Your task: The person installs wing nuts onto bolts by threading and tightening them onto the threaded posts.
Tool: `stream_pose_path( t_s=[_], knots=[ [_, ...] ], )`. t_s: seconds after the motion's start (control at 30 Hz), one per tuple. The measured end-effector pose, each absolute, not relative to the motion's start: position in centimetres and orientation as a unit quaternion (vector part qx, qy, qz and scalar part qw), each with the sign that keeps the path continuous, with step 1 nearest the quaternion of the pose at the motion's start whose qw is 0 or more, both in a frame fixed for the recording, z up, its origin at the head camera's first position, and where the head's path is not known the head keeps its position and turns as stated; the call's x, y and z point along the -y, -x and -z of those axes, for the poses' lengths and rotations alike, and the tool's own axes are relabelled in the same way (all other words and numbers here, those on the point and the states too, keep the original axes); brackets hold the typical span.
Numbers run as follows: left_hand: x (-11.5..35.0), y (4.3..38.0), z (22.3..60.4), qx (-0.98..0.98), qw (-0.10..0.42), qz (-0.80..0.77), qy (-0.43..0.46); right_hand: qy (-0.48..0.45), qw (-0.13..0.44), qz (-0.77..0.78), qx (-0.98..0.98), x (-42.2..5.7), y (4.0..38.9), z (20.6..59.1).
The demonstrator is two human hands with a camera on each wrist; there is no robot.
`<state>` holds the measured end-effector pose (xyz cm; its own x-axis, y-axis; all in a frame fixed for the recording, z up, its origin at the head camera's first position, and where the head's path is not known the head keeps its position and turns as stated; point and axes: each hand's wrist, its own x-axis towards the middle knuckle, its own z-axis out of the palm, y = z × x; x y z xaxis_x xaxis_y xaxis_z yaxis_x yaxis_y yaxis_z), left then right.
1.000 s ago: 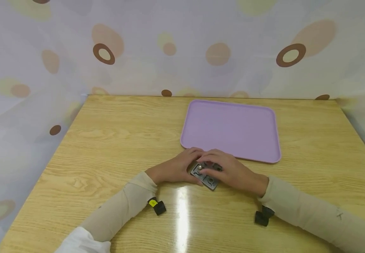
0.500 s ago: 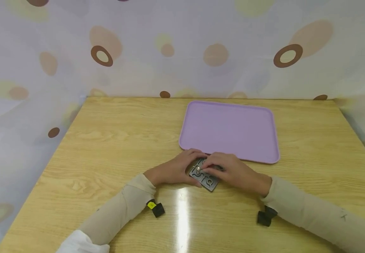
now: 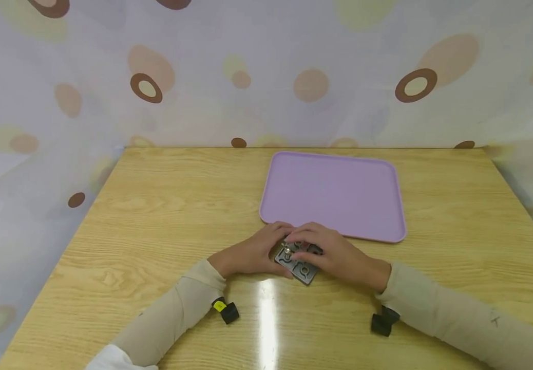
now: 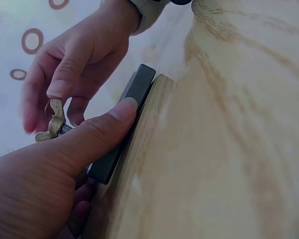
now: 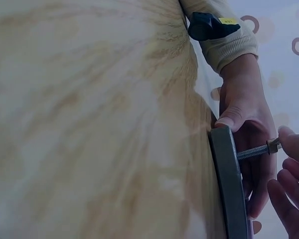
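The metal plate (image 3: 304, 272) lies on the tabletop (image 3: 178, 205), about midway between its left and right edges; the near edge is cut off from sight. The left hand (image 3: 253, 253) is grasping the plate at its sides, the thumb on the near side. The right hand (image 3: 338, 253) has its grip around the wing nut (image 4: 56, 122), the thumb touching one wing; whether a finger presses the other wing, I cannot tell. The nut sits on an upright bolt (image 5: 252, 152), whose foot the left thumb hides from the left wrist view. Behind, toward the far edge, is a purple tray (image 3: 331, 195), its near rim partly covered by the hands.
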<state>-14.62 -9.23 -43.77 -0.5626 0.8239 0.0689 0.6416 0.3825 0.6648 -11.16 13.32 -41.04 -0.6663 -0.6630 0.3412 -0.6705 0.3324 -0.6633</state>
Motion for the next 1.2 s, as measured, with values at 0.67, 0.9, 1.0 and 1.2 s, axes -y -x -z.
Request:
stream_pose_path(
  t_s=[0.67,0.9,1.0,1.2],
  knots=[
    [9.30,14.73,43.90,-0.814,0.121,-0.331,-0.461,-0.428,-0.002,-0.401,0.810,-12.74,11.37,41.16],
    [9.28,14.80,43.72,-0.817,0.130,-0.330,-0.455,-0.413,-0.003,-0.400,0.818,-13.01,11.53,40.99],
    [9.31,14.85,43.69,-0.816,0.129,-0.331,-0.457,-0.409,0.000,-0.397,0.822,-13.20,11.58,41.01],
    [9.34,15.01,43.98,-0.816,0.119,-0.329,-0.461,-0.404,0.010,-0.391,0.827,-13.43,11.55,40.94]
  ],
)
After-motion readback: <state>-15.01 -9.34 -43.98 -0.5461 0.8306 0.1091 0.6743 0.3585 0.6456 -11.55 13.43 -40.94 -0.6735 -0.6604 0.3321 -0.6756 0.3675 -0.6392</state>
